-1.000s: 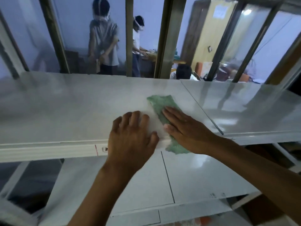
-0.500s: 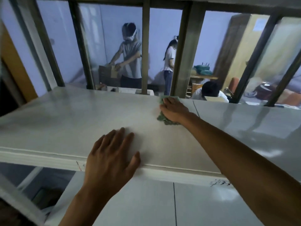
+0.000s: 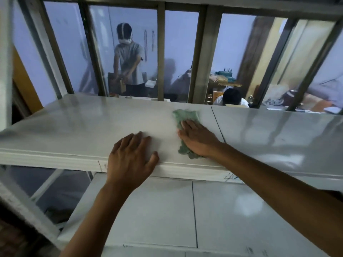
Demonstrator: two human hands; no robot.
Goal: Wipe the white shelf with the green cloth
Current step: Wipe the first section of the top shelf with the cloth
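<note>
Head view: indoor room, metal-framed glass partition behind the rack, other people [image 3: 128, 58] busy on the far side, slightly blurred. White shelf [image 3: 74, 127] runs across the frame, glossy top, a seam line just right of centre, a second shelf level [image 3: 222, 210] below it. Green cloth [image 3: 185, 125] lies flat on the top surface just left of the seam, reaching from near the back edge down toward the front lip. Right hand [image 3: 197, 139] sits on the cloth, fingers extended and pressed flat, palm down, not bunching the fabric; cloth pokes out beyond the fingertips and under the wrist. Left hand [image 3: 130, 158] is bare, splayed flat on the shelf's front edge, thumb along the lip, holding nothing, well left of the cloth but near it. Step in hand looks like a wiping stroke across the top panel. To do it well: keep the palm flat so the whole cloth stays in contact, use overlapping passes from back edge to front lip, carry on over the seam to the right panel, and keep the left hand braced so the rack does not rock. Risk: cloth folding under the wrist and leaving streaks. Cannot tell how much surface is already clean; the sheen gives no clear cue.
</note>
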